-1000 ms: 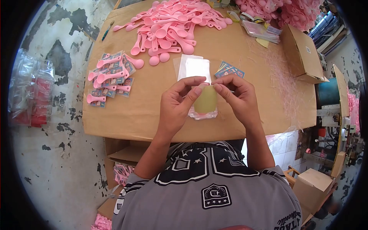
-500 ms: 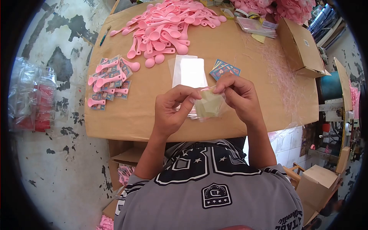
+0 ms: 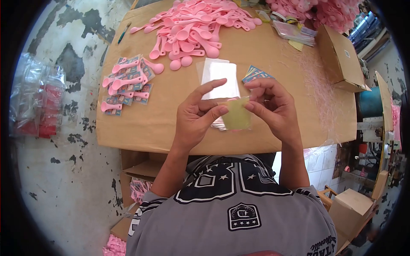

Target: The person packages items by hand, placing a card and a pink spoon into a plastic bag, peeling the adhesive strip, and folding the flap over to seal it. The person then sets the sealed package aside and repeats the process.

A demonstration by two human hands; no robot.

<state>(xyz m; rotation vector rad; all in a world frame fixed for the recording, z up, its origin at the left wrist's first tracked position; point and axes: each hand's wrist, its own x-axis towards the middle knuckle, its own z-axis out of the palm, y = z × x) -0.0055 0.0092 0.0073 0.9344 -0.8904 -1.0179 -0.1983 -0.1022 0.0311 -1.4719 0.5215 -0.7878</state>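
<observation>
Near the table's front edge, a small clear bag with a yellow-green card inside hangs between my hands. My left hand holds its upper left corner with the thumb, the index finger raised above. At the upper right corner, my right hand grips the bag between thumb and fingers. Just beyond lies a stack of clear plastic bags, partly hidden by my left hand. Several blue printed cards are fanned out behind my right hand.
A large heap of pink spoons covers the table's far part. Bagged cards with pink spoons are piled at the left. At the right stand a cardboard box and loose pink strands. A pen lies far left.
The yellow-green card now looks flatter and squarer in its bag. My left index finger has lifted away from the thumb, and the view has shifted slightly.
</observation>
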